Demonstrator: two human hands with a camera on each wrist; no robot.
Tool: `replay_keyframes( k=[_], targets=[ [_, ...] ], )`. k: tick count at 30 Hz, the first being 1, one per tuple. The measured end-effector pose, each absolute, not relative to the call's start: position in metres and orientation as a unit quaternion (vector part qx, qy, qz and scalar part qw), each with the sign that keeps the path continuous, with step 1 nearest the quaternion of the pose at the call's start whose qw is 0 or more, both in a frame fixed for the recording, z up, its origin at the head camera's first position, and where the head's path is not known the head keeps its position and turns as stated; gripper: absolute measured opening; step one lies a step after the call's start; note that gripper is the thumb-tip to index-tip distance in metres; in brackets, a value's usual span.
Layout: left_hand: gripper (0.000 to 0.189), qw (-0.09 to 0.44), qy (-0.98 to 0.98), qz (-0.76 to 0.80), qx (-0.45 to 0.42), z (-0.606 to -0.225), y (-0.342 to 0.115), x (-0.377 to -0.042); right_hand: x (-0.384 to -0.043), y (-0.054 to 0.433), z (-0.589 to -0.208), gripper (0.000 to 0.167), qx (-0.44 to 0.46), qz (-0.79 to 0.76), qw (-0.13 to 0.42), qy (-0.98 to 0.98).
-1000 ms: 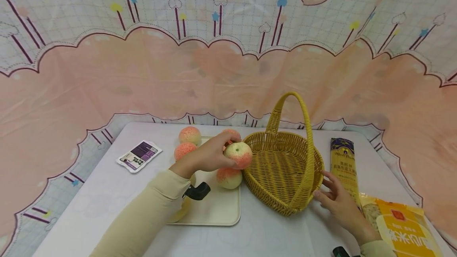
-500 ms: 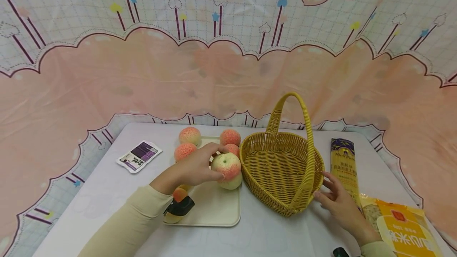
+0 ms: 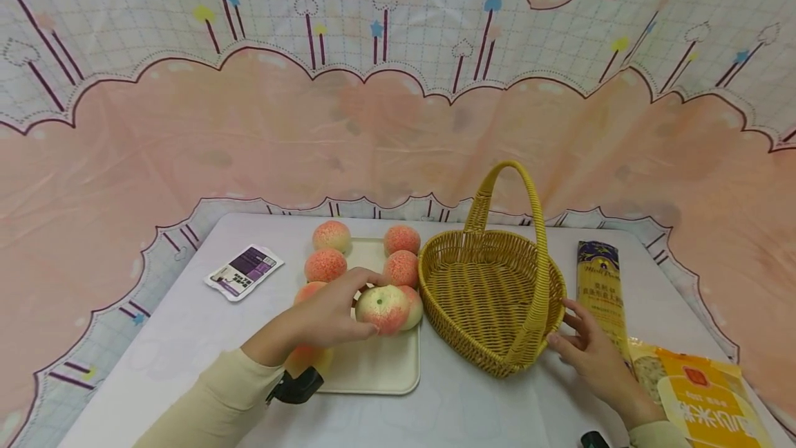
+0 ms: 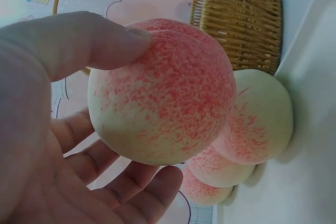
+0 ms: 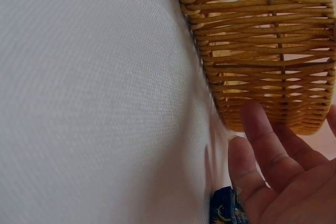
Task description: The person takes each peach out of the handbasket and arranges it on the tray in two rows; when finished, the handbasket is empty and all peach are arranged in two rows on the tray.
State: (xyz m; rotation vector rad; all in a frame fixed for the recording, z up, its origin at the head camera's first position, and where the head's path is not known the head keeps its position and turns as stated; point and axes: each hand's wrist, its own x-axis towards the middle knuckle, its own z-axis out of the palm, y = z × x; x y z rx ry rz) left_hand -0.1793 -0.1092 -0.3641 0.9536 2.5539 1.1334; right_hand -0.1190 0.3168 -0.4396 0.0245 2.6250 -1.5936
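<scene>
My left hand (image 3: 326,313) grips a red-speckled, cream-coloured peach (image 3: 382,310) above a cream tray (image 3: 385,368). In the left wrist view, the thumb lies across one side of this peach (image 4: 163,93), with the fingers curved below. Several other peaches line the tray's two sides, among them a far-right peach (image 3: 401,239) and a far-left peach (image 3: 332,236); my hand and wrist partly cover the nearer left ones. My right hand (image 3: 591,351) rests loosely extended fingers against the right side of a yellow wicker basket (image 3: 485,296), whose woven wall (image 5: 262,51) fills the right wrist view's upper right.
Beyond the right hand lies a long pack of pasta (image 3: 600,289), with a yellow-orange food bag (image 3: 709,393) nearer the front right. A small purple-and-white pouch (image 3: 244,272) lies left of the tray. The basket's tall handle (image 3: 536,240) arches over it.
My left hand has carried the peach leftward and nearer me, from beside the basket's rim to over the tray. My right hand and the basket have stayed put.
</scene>
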Motion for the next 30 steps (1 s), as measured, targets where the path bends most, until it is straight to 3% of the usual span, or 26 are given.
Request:
replay_keyframes(
  k=[30],
  targets=[
    [0.056, 0.120, 0.857, 0.386, 0.320, -0.403, -0.102, -0.152, -0.119, 0.318, -0.440, 0.070, -0.005, -0.518, 0.025, 0.855]
  ],
)
